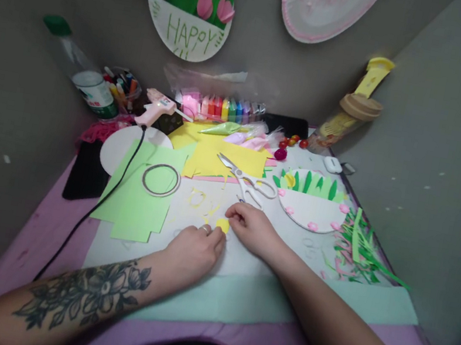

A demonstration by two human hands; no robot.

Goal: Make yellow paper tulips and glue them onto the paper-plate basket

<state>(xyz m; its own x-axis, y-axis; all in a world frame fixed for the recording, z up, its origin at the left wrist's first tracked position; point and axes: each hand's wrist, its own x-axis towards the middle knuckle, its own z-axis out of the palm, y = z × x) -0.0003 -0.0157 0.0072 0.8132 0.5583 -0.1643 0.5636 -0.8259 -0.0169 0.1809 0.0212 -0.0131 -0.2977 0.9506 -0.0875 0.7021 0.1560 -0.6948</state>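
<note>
A small yellow paper circle is at the fingertips of my left hand, whose fingers are bent together at its edge. Just to the right, my right hand has its fingers curled closed near the circle; whatever they may hold is hidden. Behind my right hand lie white-handled scissors, blades resting over yellow paper sheets. Thin yellow paper scraps are scattered on the white work sheet. A cut paper plate with green paper grass and pink flowers lies to the right.
Green paper with a tape ring lies at left, near a pink glue gun whose black cord runs forward. Paper shreds are heaped at right. A bottle and a lidded cup stand at the back.
</note>
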